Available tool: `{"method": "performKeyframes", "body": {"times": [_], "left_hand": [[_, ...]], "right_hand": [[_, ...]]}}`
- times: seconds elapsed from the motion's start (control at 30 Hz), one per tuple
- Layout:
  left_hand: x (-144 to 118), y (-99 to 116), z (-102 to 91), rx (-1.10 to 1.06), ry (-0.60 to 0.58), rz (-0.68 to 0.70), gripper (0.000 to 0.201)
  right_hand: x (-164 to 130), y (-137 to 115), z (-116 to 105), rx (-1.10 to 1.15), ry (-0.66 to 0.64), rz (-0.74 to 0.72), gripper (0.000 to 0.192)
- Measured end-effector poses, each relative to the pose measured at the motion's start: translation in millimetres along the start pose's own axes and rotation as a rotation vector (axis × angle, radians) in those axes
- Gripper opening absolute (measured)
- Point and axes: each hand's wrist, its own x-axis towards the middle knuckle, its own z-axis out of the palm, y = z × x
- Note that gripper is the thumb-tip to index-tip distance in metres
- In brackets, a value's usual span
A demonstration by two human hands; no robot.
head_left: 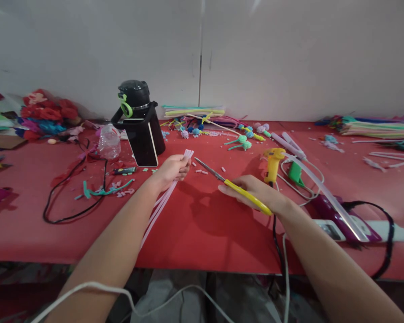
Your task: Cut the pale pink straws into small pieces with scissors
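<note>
My left hand [173, 172] is closed round a bundle of pale pink pipe cleaners [164, 200]. Their short ends stick out past my fingers, and the long tails hang down toward the table's front edge. In my right hand [251, 188] are scissors [244, 194] with yellow handles. The blades look closed and point up and left, their tip just right of the bundle's ends and apart from them. Several short pink cut pieces [202, 172] lie on the red table [202, 224] close to the scissor tip.
A black flask [134, 96] stands back left behind a leaning phone [141, 143]. Pipe cleaner bundles [195, 111] lie along the wall. At right are a yellow glue gun [273, 163] with a long glue stick, a green clip-like object [295, 174] and cables. A white cable [97, 285] crosses my lap.
</note>
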Motion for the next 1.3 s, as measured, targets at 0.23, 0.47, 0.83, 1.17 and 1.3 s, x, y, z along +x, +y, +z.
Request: {"method": "performKeyframes", "body": {"times": [0.23,0.47,0.83,1.17,1.3], "left_hand": [[-2.4,0.2,-0.5,-0.052,-0.072,-0.029,0.025],[-1.3,-0.1,0.1,-0.071,-0.065,-0.032,0.025],[-0.2,-3.3,-3.6,-0.041,-0.124,-0.043,0.024],[-1.0,-3.3,-1.4,-0.038,-0.171,-0.073,0.023],[-0.9,-2.1,-3.2,-0.061,-0.190,-0.085,0.022]], "right_hand": [[2.8,0.9,4.2,-0.043,0.052,-0.030,0.059],[4.2,9.2,6.6,-0.053,0.060,-0.057,0.057],[-1.9,-5.3,4.1,-0.083,0.056,0.009,0.062],[-3.5,-8.3,5.6,-0.117,0.074,0.037,0.062],[-3.9,-10.4,5.5,-0.125,0.073,0.041,0.062]]}}
